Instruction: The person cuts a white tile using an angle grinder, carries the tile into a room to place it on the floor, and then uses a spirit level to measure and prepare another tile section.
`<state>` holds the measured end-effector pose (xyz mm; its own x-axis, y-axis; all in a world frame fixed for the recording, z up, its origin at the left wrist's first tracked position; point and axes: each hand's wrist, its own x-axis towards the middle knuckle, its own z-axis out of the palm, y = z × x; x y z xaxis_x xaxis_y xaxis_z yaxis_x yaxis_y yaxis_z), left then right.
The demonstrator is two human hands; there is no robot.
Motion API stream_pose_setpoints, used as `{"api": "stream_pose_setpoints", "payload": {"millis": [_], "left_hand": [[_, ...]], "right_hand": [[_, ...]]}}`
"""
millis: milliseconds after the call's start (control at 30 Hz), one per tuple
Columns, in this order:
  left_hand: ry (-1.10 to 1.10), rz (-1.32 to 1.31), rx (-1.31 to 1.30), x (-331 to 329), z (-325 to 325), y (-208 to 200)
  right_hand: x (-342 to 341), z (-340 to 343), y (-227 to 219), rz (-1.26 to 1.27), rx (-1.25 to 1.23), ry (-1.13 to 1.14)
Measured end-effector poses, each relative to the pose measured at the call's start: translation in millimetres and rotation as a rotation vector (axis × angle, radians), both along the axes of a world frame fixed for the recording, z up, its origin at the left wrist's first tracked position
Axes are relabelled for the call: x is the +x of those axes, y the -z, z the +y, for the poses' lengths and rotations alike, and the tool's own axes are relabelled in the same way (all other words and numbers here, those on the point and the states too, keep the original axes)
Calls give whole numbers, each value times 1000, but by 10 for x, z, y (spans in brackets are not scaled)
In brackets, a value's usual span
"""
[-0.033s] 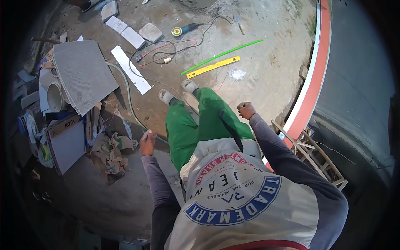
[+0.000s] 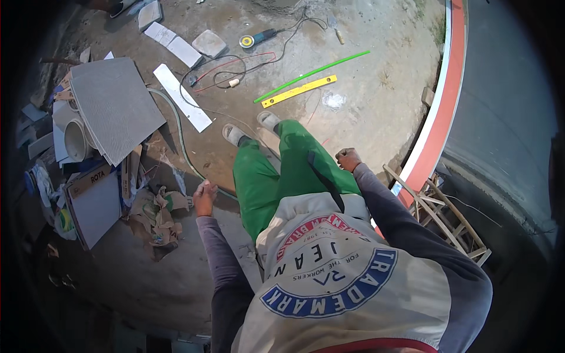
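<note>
My left hand (image 2: pixel 205 198) hangs beside my left thigh with its fingers curled in, and I see nothing in it. Crumpled brown paper (image 2: pixel 154 219) and a pale hose (image 2: pixel 180 136) lie on the ground closest to it. On the other side my right hand (image 2: pixel 348 159) is closed near my right thigh, with no object showing. Beyond my feet lie a yellow spirit level (image 2: pixel 297 92), a bright green strip (image 2: pixel 312 76) and a long white tile strip (image 2: pixel 182 99). None of these touches either hand.
An angle grinder (image 2: pixel 256 39) with a trailing cord and a trowel (image 2: pixel 338 34) lie farther off. Leaning at left are large grey tiles (image 2: pixel 118 106) by a bucket (image 2: pixel 76 140). A red-and-white kerb (image 2: pixel 438 126) and a wooden frame (image 2: pixel 450 217) stand right.
My left hand has shifted slightly to the left, its fingers a little looser. The things on the ground appear slightly higher in view. My right hand looks much the same.
</note>
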<state>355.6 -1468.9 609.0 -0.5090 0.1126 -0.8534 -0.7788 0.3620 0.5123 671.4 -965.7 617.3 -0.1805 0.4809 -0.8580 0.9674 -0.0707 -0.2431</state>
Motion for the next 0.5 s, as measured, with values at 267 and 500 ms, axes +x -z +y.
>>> {"api": "stream_pose_setpoints", "payload": {"millis": [267,500], "left_hand": [[-120,-22,-82,-150,517,913],[143,-106,-159,372,2089,3464]], "right_hand": [[403,770,849,-283,73,-553],[-1401,2244,4096,-168,241,-658]]}}
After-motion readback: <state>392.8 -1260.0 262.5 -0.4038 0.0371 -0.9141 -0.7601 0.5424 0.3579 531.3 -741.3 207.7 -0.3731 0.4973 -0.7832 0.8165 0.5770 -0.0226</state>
